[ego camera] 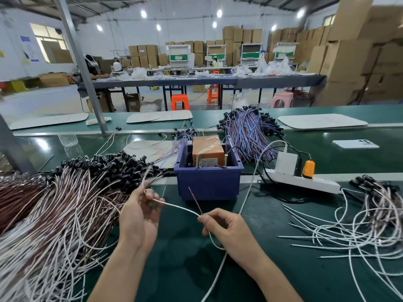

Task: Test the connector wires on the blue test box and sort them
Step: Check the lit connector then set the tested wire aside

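Observation:
The blue test box stands at the centre of the green bench, with an orange unit and two brass posts inside. In front of it my left hand pinches one end of a thin white wire. My right hand pinches the other part of that wire together with a brown wire end that points up toward the box. A big pile of white and brown connector wires with black plugs lies at the left. A looser spread of white wires lies at the right.
A white power strip with an orange plug and a white adapter sits right of the box, its cable running toward me. A bundle of blue and red wires lies behind the box. A phone rests far right. A metal post rises at back left.

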